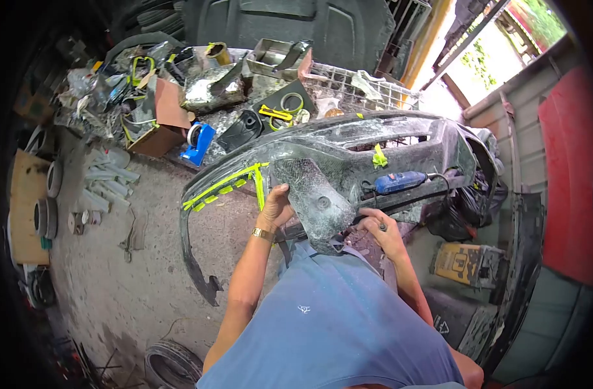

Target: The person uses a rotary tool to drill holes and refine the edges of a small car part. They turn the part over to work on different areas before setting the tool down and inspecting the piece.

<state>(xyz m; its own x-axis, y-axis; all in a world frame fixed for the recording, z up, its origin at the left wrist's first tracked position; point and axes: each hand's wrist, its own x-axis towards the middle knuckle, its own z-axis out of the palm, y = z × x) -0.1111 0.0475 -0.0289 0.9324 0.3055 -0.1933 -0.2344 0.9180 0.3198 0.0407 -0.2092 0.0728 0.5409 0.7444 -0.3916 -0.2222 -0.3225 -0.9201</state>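
Note:
My left hand (pixel 277 209), with a metal watch on the wrist, grips the left edge of a dusty dark plastic panel (pixel 316 198). The panel is tilted up in front of my waist, and a round boss stands out on its face. By its lower right edge, my right hand (pixel 382 232) is closed, with a small dark round end showing at the fingers; the rest of that thing is hidden. Behind the panel lies a large dusty car bumper (pixel 290 139) with yellow-green tape (pixel 225 185) on its left part. A blue rotary tool (pixel 400 182) with a cord rests on the bumper.
A cluttered bench holds a blue tape dispenser (pixel 198 144), a yellow utility knife (pixel 275 113), a cardboard box (pixel 161 120) and a wire rack (pixel 367 84). Black bags (pixel 462 211) and a yellow box (pixel 468 264) stand at right. A tire (pixel 173 364) lies on the floor.

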